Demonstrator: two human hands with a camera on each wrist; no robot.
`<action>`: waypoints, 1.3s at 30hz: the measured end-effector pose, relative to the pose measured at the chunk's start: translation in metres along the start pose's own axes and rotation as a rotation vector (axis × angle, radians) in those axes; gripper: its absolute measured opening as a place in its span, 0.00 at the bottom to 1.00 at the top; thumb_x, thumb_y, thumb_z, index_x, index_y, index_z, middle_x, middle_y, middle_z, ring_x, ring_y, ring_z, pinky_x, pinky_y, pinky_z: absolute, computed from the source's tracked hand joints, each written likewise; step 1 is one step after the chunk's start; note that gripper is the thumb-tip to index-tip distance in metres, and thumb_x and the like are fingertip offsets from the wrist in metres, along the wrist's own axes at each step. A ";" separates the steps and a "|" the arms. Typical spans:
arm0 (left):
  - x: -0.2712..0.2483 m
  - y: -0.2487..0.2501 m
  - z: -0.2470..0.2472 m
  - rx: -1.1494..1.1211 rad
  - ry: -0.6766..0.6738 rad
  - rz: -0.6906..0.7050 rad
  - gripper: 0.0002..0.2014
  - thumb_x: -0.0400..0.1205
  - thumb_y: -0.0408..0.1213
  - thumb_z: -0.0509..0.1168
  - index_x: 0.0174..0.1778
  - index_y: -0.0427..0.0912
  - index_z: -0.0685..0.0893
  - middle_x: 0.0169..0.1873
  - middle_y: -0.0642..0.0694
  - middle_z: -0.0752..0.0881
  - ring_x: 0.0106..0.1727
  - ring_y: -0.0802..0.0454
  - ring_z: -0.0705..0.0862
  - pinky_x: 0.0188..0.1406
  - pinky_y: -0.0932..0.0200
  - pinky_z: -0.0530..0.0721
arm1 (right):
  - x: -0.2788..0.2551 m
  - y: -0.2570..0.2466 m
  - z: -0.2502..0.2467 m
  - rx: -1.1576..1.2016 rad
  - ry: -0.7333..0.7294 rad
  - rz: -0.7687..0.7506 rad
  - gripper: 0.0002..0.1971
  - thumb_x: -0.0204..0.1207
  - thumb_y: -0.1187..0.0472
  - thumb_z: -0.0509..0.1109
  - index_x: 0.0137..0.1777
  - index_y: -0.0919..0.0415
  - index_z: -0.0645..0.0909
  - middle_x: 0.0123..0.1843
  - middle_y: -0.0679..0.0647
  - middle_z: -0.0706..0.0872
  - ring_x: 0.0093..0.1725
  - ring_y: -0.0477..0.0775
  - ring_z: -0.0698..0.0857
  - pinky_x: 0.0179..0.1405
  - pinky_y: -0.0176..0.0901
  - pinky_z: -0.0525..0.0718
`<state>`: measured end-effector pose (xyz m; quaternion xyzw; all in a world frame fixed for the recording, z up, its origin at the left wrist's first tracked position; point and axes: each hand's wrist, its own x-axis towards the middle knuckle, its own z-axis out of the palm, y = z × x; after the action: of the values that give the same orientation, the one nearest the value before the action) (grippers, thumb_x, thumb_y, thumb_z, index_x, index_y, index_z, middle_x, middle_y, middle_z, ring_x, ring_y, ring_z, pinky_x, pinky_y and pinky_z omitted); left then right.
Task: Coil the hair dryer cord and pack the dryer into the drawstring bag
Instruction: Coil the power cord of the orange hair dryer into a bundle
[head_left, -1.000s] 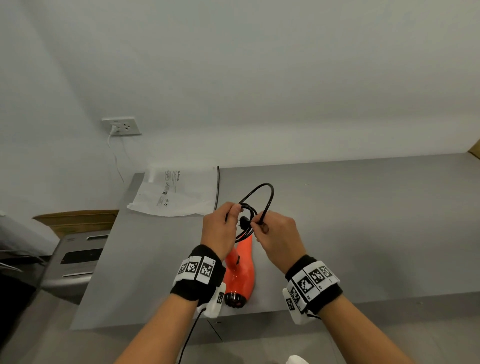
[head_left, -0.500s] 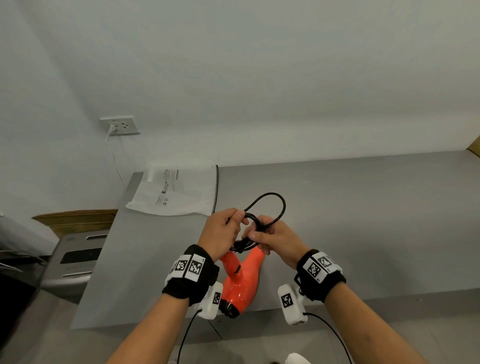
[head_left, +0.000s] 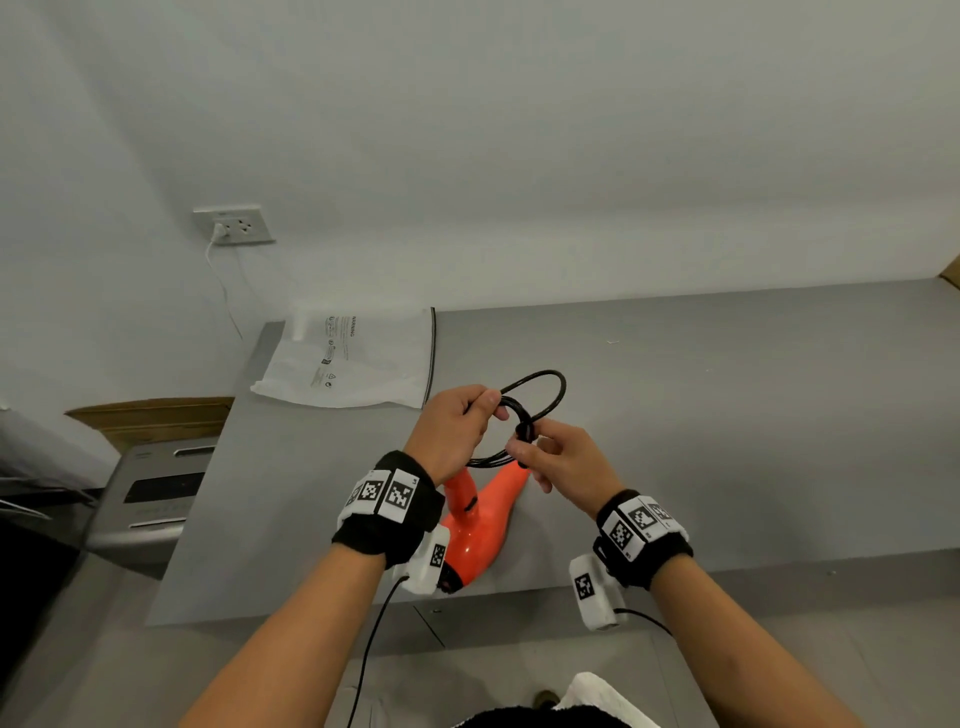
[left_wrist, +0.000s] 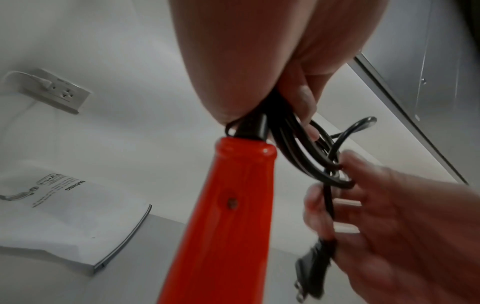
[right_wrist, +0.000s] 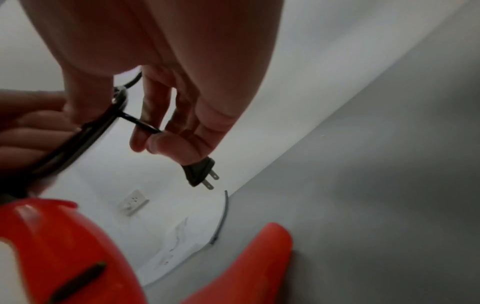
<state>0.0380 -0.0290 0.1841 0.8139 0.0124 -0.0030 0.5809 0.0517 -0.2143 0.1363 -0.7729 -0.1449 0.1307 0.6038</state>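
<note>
While the coil is being tied off: the left hand is gripping the bundled loops of the cord above the tabletop, fingers curled round them.
Right hand: the right hand is pinching the cord's free end just behind the plug, fingers clamped on it, apparently threading it around the bundle.
Dryer: the orange hair dryer is lying on the tabletop under both wrists, near the front edge.
Bag: the white drawstring bag is lying flat at the far left corner, well apart from the dryer.
Risk: the loops may be springing open if the left grip is loosening before the end is tucked; tugging the cord may be dragging the dryer toward the edge.
Hard to see: the wrap itself is sitting between the fingers, so whether the end is passing through the coil cannot be told; the bag's mouth is not showing.
</note>
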 end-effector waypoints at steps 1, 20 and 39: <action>0.001 0.000 -0.002 0.000 0.009 -0.004 0.18 0.90 0.44 0.59 0.40 0.42 0.88 0.21 0.51 0.68 0.20 0.56 0.65 0.22 0.61 0.66 | -0.003 0.009 -0.004 -0.045 0.000 0.016 0.05 0.78 0.54 0.76 0.46 0.54 0.87 0.25 0.49 0.80 0.23 0.52 0.77 0.27 0.42 0.79; 0.000 0.001 -0.011 -0.155 0.010 -0.131 0.14 0.90 0.38 0.59 0.39 0.42 0.81 0.23 0.53 0.68 0.23 0.56 0.62 0.19 0.64 0.62 | -0.027 -0.030 -0.055 0.643 0.374 0.108 0.12 0.86 0.67 0.64 0.41 0.71 0.82 0.38 0.66 0.85 0.19 0.53 0.73 0.18 0.40 0.72; -0.004 0.013 0.003 -0.178 0.088 -0.062 0.13 0.91 0.39 0.58 0.44 0.39 0.83 0.37 0.44 0.84 0.31 0.51 0.83 0.27 0.62 0.83 | -0.010 -0.058 0.027 0.204 0.263 -0.083 0.06 0.81 0.65 0.73 0.49 0.65 0.92 0.38 0.61 0.91 0.34 0.53 0.90 0.34 0.49 0.89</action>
<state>0.0348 -0.0365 0.1955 0.7577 0.0632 0.0158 0.6493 0.0282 -0.1802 0.1865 -0.7114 -0.0823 0.0172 0.6978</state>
